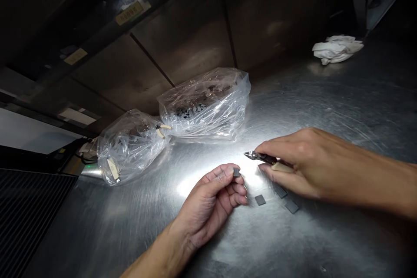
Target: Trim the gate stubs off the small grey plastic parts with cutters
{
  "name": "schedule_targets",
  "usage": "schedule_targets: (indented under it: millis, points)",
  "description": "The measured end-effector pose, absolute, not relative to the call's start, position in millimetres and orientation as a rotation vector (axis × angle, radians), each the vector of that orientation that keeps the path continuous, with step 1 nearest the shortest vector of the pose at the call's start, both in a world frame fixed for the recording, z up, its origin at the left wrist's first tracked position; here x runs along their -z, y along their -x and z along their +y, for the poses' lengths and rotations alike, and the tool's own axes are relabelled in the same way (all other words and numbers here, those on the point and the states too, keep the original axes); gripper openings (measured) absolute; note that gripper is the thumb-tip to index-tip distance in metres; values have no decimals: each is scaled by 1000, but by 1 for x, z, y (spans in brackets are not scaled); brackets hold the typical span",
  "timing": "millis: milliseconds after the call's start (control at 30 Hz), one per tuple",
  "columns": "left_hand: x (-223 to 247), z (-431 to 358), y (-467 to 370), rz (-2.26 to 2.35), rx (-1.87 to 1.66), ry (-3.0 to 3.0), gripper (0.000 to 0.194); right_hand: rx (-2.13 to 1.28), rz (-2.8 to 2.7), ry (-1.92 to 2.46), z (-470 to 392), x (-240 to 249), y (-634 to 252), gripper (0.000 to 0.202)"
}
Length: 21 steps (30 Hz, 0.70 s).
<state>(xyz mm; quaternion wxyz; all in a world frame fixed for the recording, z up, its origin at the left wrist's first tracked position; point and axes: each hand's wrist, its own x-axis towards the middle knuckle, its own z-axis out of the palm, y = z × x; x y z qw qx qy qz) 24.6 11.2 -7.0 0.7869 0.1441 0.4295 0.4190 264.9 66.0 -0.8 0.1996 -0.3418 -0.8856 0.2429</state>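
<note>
Cutters [265, 157] and a grey piece [236, 172], held just apart

In the head view, the left hand [211, 206] pinches the small, flat grey piece between thumb and forefinger, its other fingers loosely curled. The right hand [302, 163] is pressed around the cutters, to the right of the piece. Both are held over the metal worktop [130, 226], with loose grey squares [260, 200] lying below them.

For good control, I would grip the piece by its very edge, leave the side facing the tool exposed, and keep the fingertips clear of the blades. A light, steady squeeze should suit such a small part.

The cutters' tips point left and slightly up, past the far side of the piece; their long axis slopes gently down to the right, into the palm. The piece stands partly behind the thumb and looks nearly square, so its longer side, if any, is hard to tell
</note>
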Motion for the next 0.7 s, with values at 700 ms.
schedule_targets:
  millis: [700]
  points:
    - [5, 14, -26, 971, -951, -285, 20, -928, -2602, 978, 53, -5, -250, 10]
